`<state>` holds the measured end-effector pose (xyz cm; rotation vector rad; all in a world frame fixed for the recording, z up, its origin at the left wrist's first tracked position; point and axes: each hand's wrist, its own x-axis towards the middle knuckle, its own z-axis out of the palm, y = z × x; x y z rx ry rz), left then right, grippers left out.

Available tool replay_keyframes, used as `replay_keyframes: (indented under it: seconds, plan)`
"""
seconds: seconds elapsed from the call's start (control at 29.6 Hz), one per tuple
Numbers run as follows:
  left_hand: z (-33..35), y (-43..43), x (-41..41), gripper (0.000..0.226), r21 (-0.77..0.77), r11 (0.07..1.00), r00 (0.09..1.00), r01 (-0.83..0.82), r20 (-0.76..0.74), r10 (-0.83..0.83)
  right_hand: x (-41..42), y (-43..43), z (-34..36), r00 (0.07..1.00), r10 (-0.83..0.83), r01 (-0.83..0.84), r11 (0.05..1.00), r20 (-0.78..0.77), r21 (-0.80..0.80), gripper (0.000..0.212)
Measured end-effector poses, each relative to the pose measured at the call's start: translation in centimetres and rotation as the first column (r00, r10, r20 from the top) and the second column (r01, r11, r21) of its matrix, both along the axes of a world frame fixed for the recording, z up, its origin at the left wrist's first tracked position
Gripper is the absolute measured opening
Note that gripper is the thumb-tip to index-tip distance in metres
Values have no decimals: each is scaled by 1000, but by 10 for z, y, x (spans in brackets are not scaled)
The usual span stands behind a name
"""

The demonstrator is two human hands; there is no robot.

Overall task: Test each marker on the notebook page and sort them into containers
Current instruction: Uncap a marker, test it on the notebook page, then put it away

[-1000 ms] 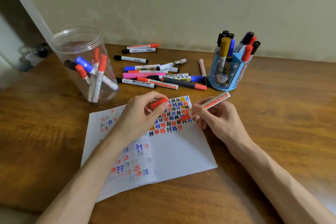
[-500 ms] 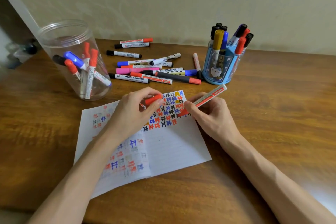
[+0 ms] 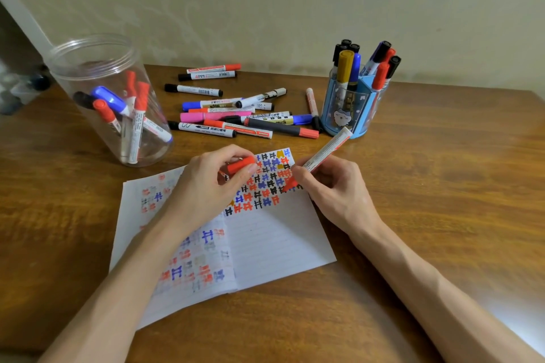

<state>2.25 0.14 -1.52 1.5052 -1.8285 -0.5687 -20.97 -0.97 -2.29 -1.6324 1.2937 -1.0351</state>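
Head view: right hand [image 3: 339,188] grips the red marker [image 3: 321,153], tip on the notebook page [image 3: 277,233] just left of its fingers. Left hand [image 3: 206,186] pinches the red cap [image 3: 240,164]. Beyond the hands on the table [image 3: 442,186]: clear jar [image 3: 109,97], loose markers [image 3: 236,115], blue holder [image 3: 348,103].

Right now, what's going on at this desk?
A person is testing a red marker on the notebook page. The right hand grips the uncapped marker with its tip on the page, at the edge of a block of coloured test marks. The left hand pinches the red cap and rests on the page. Some markers stand in the clear jar and the blue holder; a pile of loose markers lies on the table between them, not yet sorted.
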Motion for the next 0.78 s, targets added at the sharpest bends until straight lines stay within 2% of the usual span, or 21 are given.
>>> replay_keyframes:
  seconds: [0.57,0.78]
  plan:
    - [-2,-1,-4,29,5,1000,1000,10,24,-10,-4,2,-2,1000,-4,4,1000,-4,-30,13]
    - [-2,-1,-1,28,-4,1000,1000,6,30,-6,-1,-1,-5,999,3,-4,999,-40,-39,20]
